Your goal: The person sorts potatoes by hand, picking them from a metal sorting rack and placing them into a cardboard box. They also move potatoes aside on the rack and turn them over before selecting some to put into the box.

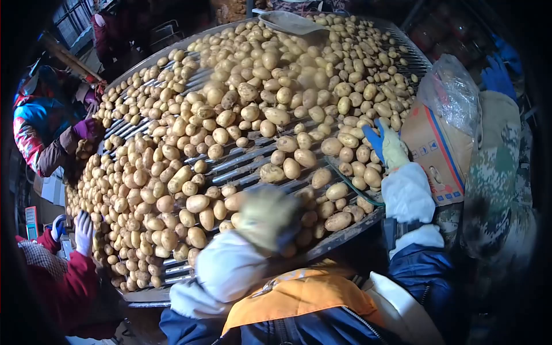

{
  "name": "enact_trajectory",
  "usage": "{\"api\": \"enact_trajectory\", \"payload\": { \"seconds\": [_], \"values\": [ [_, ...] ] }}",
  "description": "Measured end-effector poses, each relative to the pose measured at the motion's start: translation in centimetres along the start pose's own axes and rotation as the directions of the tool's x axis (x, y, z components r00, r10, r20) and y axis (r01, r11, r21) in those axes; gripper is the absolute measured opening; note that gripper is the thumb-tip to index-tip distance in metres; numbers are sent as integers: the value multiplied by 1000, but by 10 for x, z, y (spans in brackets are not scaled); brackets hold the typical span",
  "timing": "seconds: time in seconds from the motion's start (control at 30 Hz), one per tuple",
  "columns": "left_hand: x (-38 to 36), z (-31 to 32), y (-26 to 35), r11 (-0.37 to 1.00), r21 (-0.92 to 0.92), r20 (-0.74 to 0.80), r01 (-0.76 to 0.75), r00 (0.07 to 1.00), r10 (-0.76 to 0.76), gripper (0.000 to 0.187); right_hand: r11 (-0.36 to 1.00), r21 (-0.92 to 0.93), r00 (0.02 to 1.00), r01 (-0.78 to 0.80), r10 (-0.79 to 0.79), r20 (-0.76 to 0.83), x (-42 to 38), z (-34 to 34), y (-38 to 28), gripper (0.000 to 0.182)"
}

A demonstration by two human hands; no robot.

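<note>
My left hand (267,218), in a yellowish glove, is smeared by motion over the near edge of the slatted sorting table (241,167). Potatoes (195,203) lie around it; whether it holds any cannot be made out. My right hand (388,146), in a pale glove with blue fingertips, reaches over potatoes at the table's right side. Its visible fingers are stretched apart, beside a cardboard box (437,155). A thin green cord or rim (353,187) curves among the potatoes just below that hand.
A metal scoop (290,23) rests on the heap at the far side. Co-workers' gloved hands are at the left, one purple (86,129) and one pale (84,233). Clear plastic (451,86) sits on the box. Another person in camouflage stands at the right.
</note>
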State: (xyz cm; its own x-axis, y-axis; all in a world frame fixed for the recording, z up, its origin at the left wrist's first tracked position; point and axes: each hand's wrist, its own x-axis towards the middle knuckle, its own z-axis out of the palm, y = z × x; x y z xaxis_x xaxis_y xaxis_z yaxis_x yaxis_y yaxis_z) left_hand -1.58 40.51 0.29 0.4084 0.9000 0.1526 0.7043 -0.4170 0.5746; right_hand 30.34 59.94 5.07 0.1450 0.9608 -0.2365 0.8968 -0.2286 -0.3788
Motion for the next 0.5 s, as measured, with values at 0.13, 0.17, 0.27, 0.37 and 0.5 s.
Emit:
{"api": "enact_trajectory", "payload": {
  "seconds": [0.13,0.17,0.27,0.37,0.5],
  "values": [
    [26,87,23,953,126,352,-276,911,217,44,930,-283,942,233,-288,-171,22,58,7,61],
    [35,86,20,964,148,380,-223,912,152,43,952,306,991,3,-44,129,14,54,-24,56],
    [17,71,-12,973,211,210,-92,977,46,46,812,-229,789,536,-579,-204,10,136,-73,54],
    [-9,41,-35,964,267,107,11,993,-41,55,896,135,879,423,-442,177,-60,130,-162,41],
    [-58,0,-60,859,411,312,306,838,-448,51,726,73,684,683,-672,284,-128,176,-199,61]
  ]
}}
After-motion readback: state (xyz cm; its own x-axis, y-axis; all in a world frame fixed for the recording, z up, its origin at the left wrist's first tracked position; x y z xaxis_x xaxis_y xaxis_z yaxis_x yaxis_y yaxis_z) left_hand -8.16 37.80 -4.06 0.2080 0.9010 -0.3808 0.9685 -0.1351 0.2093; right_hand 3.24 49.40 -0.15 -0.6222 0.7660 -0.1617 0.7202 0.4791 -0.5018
